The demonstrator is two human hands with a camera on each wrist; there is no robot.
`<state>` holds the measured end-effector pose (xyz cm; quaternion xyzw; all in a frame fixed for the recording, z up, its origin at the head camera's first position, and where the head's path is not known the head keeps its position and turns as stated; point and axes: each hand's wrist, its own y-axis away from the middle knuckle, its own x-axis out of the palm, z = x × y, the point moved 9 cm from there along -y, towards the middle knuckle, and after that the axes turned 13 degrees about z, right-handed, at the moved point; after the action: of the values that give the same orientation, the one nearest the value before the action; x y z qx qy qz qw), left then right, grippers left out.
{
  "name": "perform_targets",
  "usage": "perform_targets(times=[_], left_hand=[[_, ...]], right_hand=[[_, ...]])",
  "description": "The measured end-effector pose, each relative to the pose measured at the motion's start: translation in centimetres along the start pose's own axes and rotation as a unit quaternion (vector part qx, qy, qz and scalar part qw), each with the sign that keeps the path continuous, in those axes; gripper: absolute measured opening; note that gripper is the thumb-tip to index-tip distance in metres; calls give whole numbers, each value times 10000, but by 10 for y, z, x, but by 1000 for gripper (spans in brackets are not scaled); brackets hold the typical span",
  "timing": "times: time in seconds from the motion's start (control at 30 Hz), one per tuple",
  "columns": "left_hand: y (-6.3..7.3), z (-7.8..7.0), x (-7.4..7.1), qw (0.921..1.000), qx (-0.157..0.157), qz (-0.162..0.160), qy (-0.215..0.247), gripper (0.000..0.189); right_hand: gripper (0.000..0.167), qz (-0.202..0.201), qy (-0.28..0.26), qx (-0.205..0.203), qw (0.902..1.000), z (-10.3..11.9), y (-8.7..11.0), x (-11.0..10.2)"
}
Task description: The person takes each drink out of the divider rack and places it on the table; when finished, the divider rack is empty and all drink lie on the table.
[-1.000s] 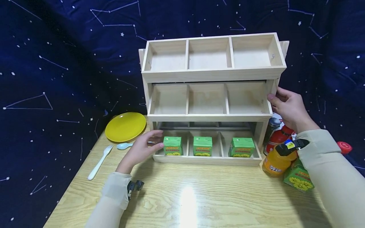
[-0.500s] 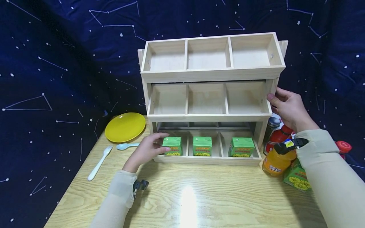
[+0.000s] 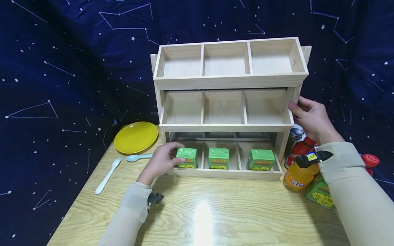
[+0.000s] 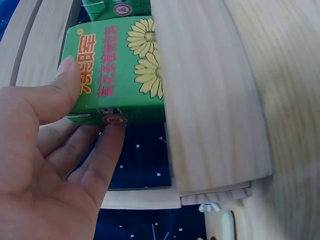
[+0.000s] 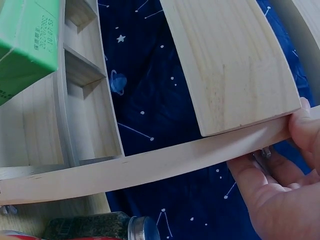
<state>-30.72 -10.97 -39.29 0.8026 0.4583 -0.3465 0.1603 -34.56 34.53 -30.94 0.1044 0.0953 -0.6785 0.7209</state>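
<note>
A three-tier wooden rack point(image 3: 227, 128) with divided trays stands on the table. Three green drink cartons with yellow flowers sit in its bottom tray, one per compartment: the left carton point(image 3: 188, 160), the middle carton point(image 3: 219, 158) and the right carton point(image 3: 261, 159). My left hand point(image 3: 161, 162) holds the left carton, thumb on its front point(image 4: 117, 65) and fingers against its side and top corner. On the rack's right side, my right hand point(image 3: 314, 119) grips the upright post point(image 5: 165, 157) beside the middle tray, thumb in front. Some of its fingers are hidden in the head view.
A yellow plate point(image 3: 136, 137), a pale blue spoon point(image 3: 135, 157) and a white fork point(image 3: 107, 176) lie left of the rack. At right, partly behind my sleeve, stand an orange drink bottle point(image 3: 297, 177), a red bottle point(image 3: 301, 151), a dark-bodied jar point(image 3: 294, 136) and another green carton point(image 3: 320, 194).
My left hand has moved right onto the left carton, its thumb now on the front face. The right hand stays on the post.
</note>
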Motion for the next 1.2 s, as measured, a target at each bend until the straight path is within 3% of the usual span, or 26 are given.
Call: perform_targets(times=[0.23,0.53,0.7,0.9,1.07,1.2], left_hand=[[10,-10,-13,9992,58,-251,318,39],[40,-18,-38,9944,273,-975,286,47],[53,-28,-41,9926,393,-1054,462,46],[56,-46,-22,9938,601,-693,628,43],[48,-59,8,9917,821,-304,938,41],[38,-71,36,9895,816,8,1192,42]], right_hand=[[71,-20,-60,-47,10000,0,2,0],[70,-56,74,-68,9999,0,2,-1],[69,-84,99,-117,9998,1,1,-1],[69,-59,116,-112,9999,1,1,0],[69,-57,117,-60,9999,1,0,0],[69,-52,113,-39,9999,0,0,1]])
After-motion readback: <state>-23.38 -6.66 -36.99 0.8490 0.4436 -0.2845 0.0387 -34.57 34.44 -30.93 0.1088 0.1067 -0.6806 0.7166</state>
